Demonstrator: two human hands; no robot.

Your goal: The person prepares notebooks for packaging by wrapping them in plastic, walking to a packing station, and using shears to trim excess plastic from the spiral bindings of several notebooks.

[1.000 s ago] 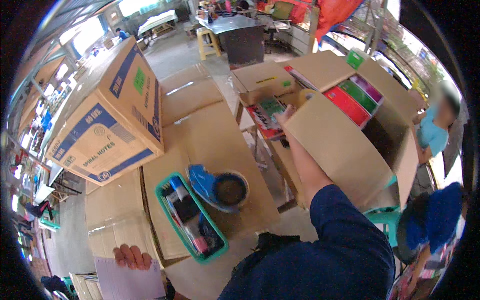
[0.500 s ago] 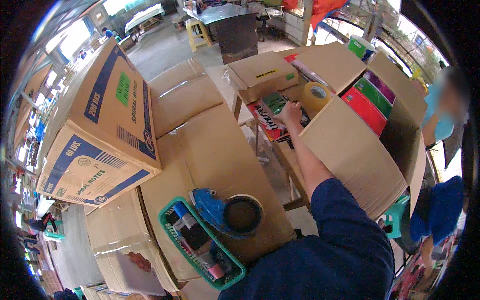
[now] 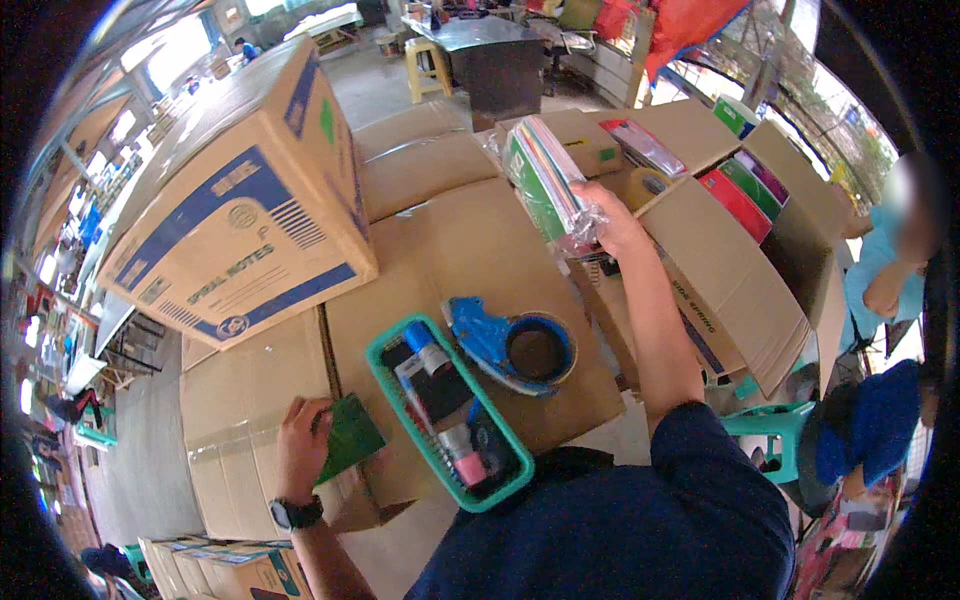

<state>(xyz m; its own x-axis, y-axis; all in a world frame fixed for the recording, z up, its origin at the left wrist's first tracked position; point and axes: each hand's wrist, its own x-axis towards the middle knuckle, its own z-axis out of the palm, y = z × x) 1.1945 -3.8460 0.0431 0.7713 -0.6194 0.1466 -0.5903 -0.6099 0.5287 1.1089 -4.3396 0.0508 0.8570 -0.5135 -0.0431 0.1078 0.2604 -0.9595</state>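
My right hand (image 3: 613, 222) is closed on the lower end of a clear-wrapped pack of notebooks (image 3: 545, 180), its page edges and green cover showing. The pack is tilted above the far side of the brown carton. At the left, my left hand (image 3: 303, 440), a dark watch on its wrist, has its fingers bent at the edge of a flat dark green card (image 3: 352, 438). Between my hands, on the carton top, lie a teal plastic basket (image 3: 378, 375) with marker-like tubes and a blue tape dispenser (image 3: 478, 330) with a wide roll.
A large printed carton (image 3: 240, 230) stands at the left on flat cartons (image 3: 430, 240). An open carton (image 3: 730, 290) at the right holds red, green and purple notebooks (image 3: 745, 195). Beside it are a tape roll (image 3: 648, 187) and a green stool (image 3: 775, 430). A person (image 3: 890, 270) is at the far right.
My right hand has come up from the items beside the open carton and now holds the wrapped pack. My left hand has come into view with the green card. The view has shifted.
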